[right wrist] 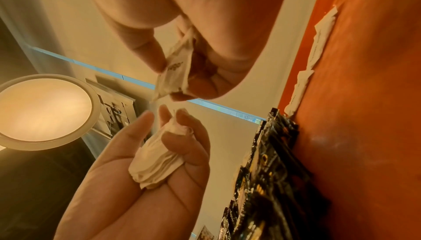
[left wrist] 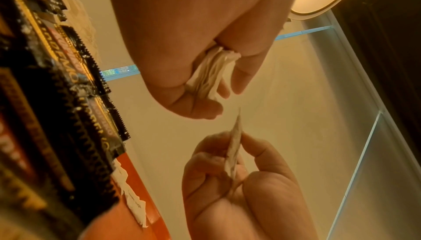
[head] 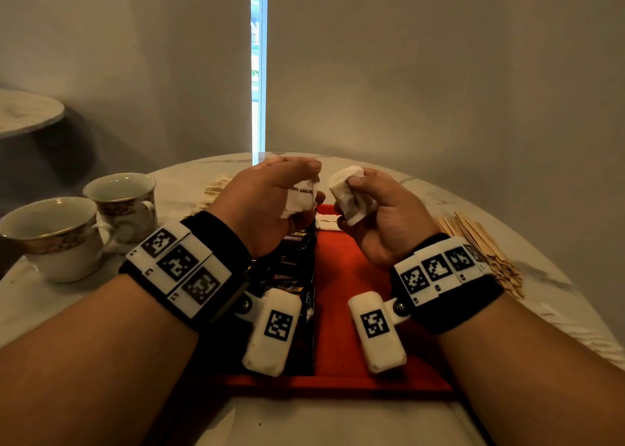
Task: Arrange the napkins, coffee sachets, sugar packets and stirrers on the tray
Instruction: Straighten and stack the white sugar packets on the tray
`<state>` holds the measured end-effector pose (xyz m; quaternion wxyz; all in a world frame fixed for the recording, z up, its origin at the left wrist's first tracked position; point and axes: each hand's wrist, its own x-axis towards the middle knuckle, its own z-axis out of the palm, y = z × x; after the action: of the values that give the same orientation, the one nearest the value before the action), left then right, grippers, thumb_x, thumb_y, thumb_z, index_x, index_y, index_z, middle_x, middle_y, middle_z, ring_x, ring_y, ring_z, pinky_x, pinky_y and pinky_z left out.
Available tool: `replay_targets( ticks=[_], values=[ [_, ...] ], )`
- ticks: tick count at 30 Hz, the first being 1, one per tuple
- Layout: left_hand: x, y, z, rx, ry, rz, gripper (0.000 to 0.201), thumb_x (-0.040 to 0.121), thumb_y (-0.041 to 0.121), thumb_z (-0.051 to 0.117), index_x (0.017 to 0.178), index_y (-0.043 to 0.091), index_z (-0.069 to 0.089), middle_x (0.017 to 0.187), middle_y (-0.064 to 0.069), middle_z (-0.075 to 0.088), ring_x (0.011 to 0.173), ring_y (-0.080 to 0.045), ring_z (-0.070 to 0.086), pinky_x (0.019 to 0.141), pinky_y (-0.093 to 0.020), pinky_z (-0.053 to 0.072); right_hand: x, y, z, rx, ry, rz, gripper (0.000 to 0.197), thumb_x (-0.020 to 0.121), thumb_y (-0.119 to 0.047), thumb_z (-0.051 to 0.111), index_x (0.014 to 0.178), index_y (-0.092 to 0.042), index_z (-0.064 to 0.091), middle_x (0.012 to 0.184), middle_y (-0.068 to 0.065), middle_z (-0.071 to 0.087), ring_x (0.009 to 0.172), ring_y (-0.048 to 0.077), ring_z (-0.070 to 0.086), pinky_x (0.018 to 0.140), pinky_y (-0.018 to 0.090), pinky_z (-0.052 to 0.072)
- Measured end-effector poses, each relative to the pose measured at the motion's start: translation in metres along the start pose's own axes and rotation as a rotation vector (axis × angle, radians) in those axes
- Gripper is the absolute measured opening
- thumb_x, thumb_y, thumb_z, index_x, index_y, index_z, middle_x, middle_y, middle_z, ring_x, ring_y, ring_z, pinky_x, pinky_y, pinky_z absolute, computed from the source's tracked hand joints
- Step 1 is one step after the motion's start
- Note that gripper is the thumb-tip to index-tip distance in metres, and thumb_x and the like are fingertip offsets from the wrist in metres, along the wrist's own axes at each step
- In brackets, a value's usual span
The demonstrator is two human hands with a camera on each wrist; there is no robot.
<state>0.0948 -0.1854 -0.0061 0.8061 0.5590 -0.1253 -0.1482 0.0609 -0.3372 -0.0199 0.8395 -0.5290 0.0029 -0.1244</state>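
Above the far end of the red tray (head: 351,276), my left hand (head: 304,188) (left wrist: 222,96) (right wrist: 173,135) grips a bunch of white sugar packets (head: 299,199) (left wrist: 210,76) (right wrist: 157,159). Close beside it my right hand (head: 358,192) (left wrist: 237,153) (right wrist: 180,74) pinches a sugar packet (head: 345,192) (left wrist: 235,141) (right wrist: 175,71). Black coffee sachets (head: 291,266) (left wrist: 56,99) (right wrist: 268,162) lie overlapped along the tray's left side. More sugar packets (head: 329,224) (left wrist: 134,206) (right wrist: 318,42) lie at its far edge. Wooden stirrers (head: 480,242) are heaped on the table, right of the tray.
Two patterned cups (head: 61,236) (head: 125,202) stand on the round marble table (head: 558,293) to the left. A beige stack, perhaps napkins (head: 216,188), lies beyond my left wrist. The tray's right half is bare red. Another round table (head: 27,111) stands far left.
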Motion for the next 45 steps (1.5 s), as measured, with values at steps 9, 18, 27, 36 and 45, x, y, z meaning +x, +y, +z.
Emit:
replay_targets(
  ticks=[9, 18, 27, 36, 45],
  values=[
    [-0.001, -0.001, 0.001, 0.082, -0.036, 0.011, 0.009, 0.092, 0.008, 0.065, 0.101, 0.012, 0.065, 0.084, -0.01, 0.069, 0.063, -0.019, 0.063, 0.055, -0.026, 0.047, -0.004, 0.001, 0.004, 0.019, -0.074, -0.026, 0.047, 0.08, -0.008, 0.067, 0.123, 0.009, 0.057, 0.086, 0.016, 0.066, 0.061, 0.02, 0.065, 0.047, 0.025, 0.048],
    [0.001, -0.002, 0.0, 0.027, -0.033, 0.005, 0.012, 0.091, 0.012, 0.066, 0.102, 0.013, 0.064, 0.093, -0.012, 0.068, 0.075, -0.023, 0.064, 0.057, -0.027, 0.052, 0.006, 0.004, -0.006, -0.091, 0.05, -0.058, 0.004, 0.09, -0.006, 0.064, 0.087, -0.008, 0.066, 0.077, 0.008, 0.07, 0.061, 0.019, 0.063, 0.047, 0.024, 0.037],
    [0.002, -0.001, 0.0, -0.002, 0.019, 0.049, 0.013, 0.092, 0.006, 0.065, 0.084, 0.015, 0.062, 0.079, -0.007, 0.069, 0.061, -0.019, 0.066, 0.05, -0.023, 0.049, 0.0, 0.002, -0.001, -0.205, -0.047, 0.003, 0.012, 0.085, -0.002, 0.063, 0.094, -0.01, 0.059, 0.069, 0.004, 0.066, 0.055, 0.017, 0.058, 0.046, 0.025, 0.033],
    [-0.002, 0.004, 0.0, -0.025, 0.068, 0.054, 0.016, 0.095, 0.016, 0.064, 0.11, 0.01, 0.063, 0.096, -0.009, 0.065, 0.074, -0.021, 0.068, 0.054, -0.025, 0.052, 0.027, 0.002, -0.027, -0.032, 0.258, 0.044, 0.017, 0.095, 0.006, 0.051, 0.101, -0.009, 0.053, 0.077, 0.008, 0.062, 0.054, 0.012, 0.057, 0.043, 0.022, 0.043],
    [-0.005, 0.006, 0.001, -0.036, 0.082, 0.045, 0.012, 0.096, 0.017, 0.062, 0.107, 0.011, 0.063, 0.099, -0.009, 0.064, 0.077, -0.021, 0.067, 0.056, -0.025, 0.053, 0.042, 0.016, -0.044, -0.101, 0.303, 0.273, 0.024, 0.097, 0.006, 0.044, 0.117, 0.003, 0.056, 0.089, 0.015, 0.06, 0.064, 0.014, 0.056, 0.038, 0.019, 0.045]
  ],
)
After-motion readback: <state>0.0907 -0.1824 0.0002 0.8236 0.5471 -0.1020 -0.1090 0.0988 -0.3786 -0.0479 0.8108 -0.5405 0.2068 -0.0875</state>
